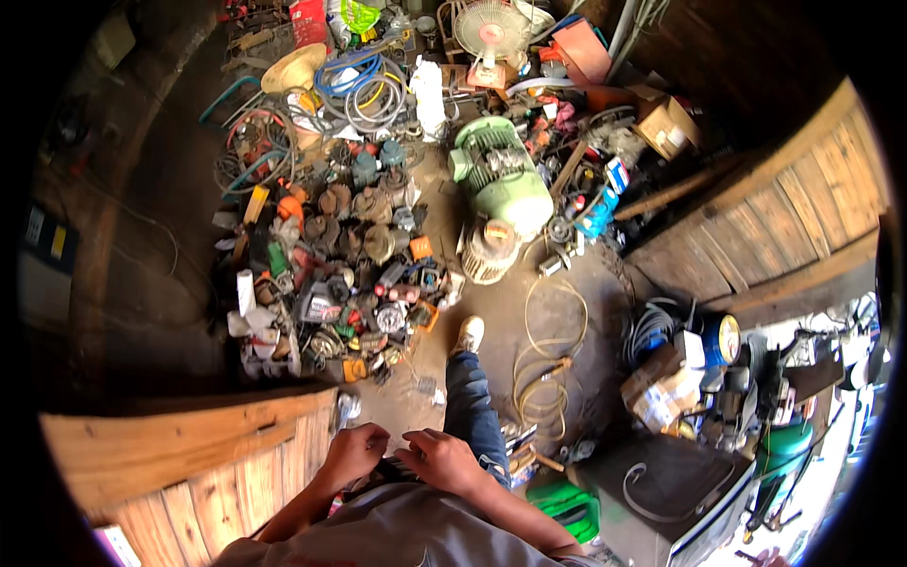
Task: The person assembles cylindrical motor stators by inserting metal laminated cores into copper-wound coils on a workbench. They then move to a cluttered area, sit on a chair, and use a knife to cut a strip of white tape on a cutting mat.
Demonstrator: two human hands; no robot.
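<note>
My left hand (354, 452) and my right hand (439, 460) are close together in front of my waist, both curled around a small dark object (395, 467) between them. What the object is cannot be made out. Below the hands is my grey shirt (397, 529). My leg in blue jeans (472, 411) stretches forward, ending in a pale shoe (468, 334) on the dirt floor.
A heap of old motors and metal parts (345, 274) lies ahead on the left. A large green motor (501, 184) and a white fan (488, 33) stand further off. Wooden doors (189, 454) flank both sides. Coiled wire (543, 364) and boxes (666, 383) lie to the right.
</note>
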